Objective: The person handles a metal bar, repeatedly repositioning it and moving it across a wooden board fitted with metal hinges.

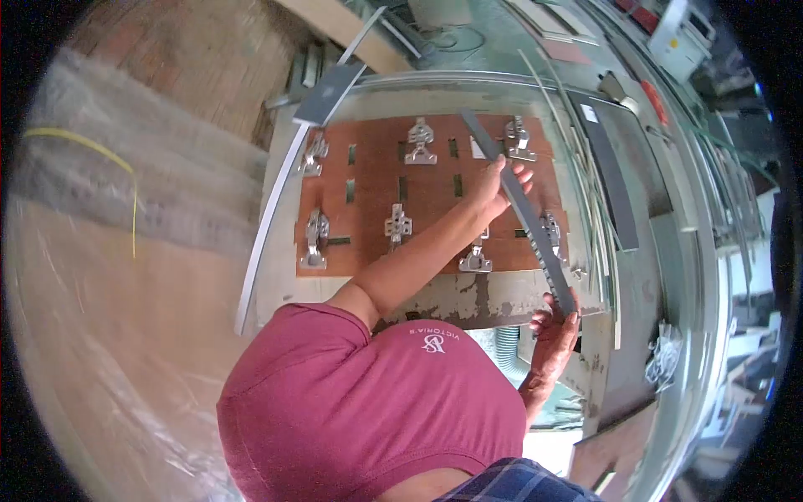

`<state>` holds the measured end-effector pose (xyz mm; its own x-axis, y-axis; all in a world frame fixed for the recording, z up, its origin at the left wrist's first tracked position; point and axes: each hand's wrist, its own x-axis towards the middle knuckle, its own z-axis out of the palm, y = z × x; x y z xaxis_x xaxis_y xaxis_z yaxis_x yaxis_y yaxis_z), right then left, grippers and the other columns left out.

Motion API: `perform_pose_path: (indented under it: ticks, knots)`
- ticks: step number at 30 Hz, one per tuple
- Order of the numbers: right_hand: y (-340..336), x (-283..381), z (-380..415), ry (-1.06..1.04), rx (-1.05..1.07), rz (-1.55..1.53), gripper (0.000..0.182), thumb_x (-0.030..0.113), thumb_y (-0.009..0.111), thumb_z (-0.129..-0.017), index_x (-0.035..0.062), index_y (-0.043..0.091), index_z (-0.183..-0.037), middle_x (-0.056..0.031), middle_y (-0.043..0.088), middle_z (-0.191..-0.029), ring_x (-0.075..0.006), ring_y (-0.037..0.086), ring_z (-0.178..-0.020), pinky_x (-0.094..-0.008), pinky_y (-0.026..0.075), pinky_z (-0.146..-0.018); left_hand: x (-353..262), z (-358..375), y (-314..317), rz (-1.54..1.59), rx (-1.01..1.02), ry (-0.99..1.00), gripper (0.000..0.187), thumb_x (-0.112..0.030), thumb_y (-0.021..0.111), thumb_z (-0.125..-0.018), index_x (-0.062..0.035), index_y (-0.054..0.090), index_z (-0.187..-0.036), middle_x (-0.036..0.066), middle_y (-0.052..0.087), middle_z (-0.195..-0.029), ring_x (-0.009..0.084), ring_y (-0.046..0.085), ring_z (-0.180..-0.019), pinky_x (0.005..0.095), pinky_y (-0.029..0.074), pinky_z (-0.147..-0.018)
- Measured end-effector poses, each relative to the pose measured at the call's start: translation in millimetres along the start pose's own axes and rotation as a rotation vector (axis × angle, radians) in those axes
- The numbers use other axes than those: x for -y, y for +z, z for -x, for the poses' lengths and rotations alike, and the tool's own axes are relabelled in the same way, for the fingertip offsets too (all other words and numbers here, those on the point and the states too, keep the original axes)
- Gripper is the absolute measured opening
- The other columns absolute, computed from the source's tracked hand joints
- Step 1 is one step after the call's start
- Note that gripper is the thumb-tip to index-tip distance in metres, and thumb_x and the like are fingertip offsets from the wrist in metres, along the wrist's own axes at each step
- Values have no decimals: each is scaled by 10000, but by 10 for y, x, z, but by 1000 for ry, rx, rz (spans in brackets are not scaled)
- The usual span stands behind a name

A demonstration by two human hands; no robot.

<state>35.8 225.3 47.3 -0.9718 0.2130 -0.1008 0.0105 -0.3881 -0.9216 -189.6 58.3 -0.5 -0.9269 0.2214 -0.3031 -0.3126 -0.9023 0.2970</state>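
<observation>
A long, narrow dark grey strip (527, 213) runs diagonally over the right side of the work surface. My left hand (493, 191) is closed around its upper part, thumb on top. Near my body, my right hand (554, 330) grips the strip's lower end, its fingers partly hidden. Under the strip lies a reddish-brown board (376, 180) with several dark slots. Several metal cabinet hinges, such as this upper hinge (421, 140), sit on the board in two rows. My left forearm and the strip cover parts of some lower hinges.
A grey panel piece (330, 92) and a long pale strip (272, 222) lie along the left edge. Thin strips (595, 197) and a dark panel (606, 171) lie at the right. Plastic-wrapped material (142, 284) stands at the left. A bundled white cord (663, 356) is at lower right.
</observation>
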Motion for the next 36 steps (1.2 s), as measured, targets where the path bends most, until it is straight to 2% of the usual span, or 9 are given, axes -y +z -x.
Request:
perform_pose_path:
  ticks: [4, 8, 10, 13, 17, 21, 24, 26, 36]
  knots:
    - [180, -97, -38, 85, 94, 28, 647, 485, 472, -846, 24, 335, -1279, -141, 556, -1000, -136, 587, -666, -225, 486, -559, -401, 412, -69, 8, -180, 156, 254, -258, 362, -933, -14, 435, -939, 120, 554, -812, 285, 587, -854, 469, 491, -780]
    - [362, -95, -86, 111, 188, 107, 639, 491, 467, -847, 43, 333, -1282, -147, 548, -1013, -151, 590, -666, -246, 476, -559, -564, 377, -330, 112, -196, 231, 214, -241, 425, -912, -27, 444, -913, 148, 546, -845, 309, 588, -846, 494, 490, -780]
    - [396, -90, -101, 106, 197, 129, 614, 493, 468, -843, 75, 362, -1281, -111, 554, -1022, -113, 559, -645, -208, 446, -547, -576, 353, -378, 129, -183, 201, 217, -239, 436, -907, -23, 451, -907, 150, 546, -865, 312, 587, -849, 499, 488, -782]
    - [426, -82, -116, 107, 192, 143, 614, 494, 469, -843, 72, 365, -1277, -113, 556, -1017, -117, 568, -650, -207, 445, -539, -566, 330, -382, 143, -219, 203, 212, -234, 449, -901, -22, 456, -908, 153, 550, -868, 312, 586, -851, 504, 485, -782]
    - [455, -62, -152, 107, 231, 138, 608, 484, 478, -843, 67, 369, -1272, -118, 557, -1016, -122, 579, -663, -205, 447, -532, -684, 408, -398, 172, -214, 223, 210, -231, 458, -897, -22, 458, -915, 156, 552, -865, 318, 584, -847, 506, 481, -783]
    - [617, -50, -193, 140, 309, 187, 603, 477, 480, -845, 63, 371, -1269, -115, 561, -1018, -120, 583, -673, -210, 463, -543, -1005, 657, -529, 142, -79, 358, 210, -240, 412, -917, -31, 424, -919, 146, 534, -852, 302, 575, -802, 490, 482, -758]
    - [745, -123, -249, 163, 431, 245, 491, 371, 409, -899, 63, 353, -1277, -147, 577, -1017, -164, 593, -702, -264, 474, -588, -1306, 722, -776, 158, 10, 420, 217, -252, 392, -925, -35, 409, -926, 136, 516, -862, 284, 563, -774, 487, 482, -755]
    - [881, -172, -266, 198, 516, 220, 525, 404, 446, -883, 61, 367, -1273, -125, 579, -1016, -126, 591, -689, -232, 491, -588, -1464, 817, -861, 170, -111, 487, 214, -247, 401, -922, -35, 425, -905, 138, 519, -875, 290, 568, -802, 500, 475, -763]
    - [1117, -406, -324, 302, 599, 280, 451, 317, 422, -905, 67, 361, -1276, -142, 589, -1010, -137, 599, -677, -242, 495, -576, -1770, 910, -1255, 247, -284, 511, 220, -232, 413, -916, -17, 452, -892, 162, 540, -902, 312, 571, -849, 505, 467, -788]
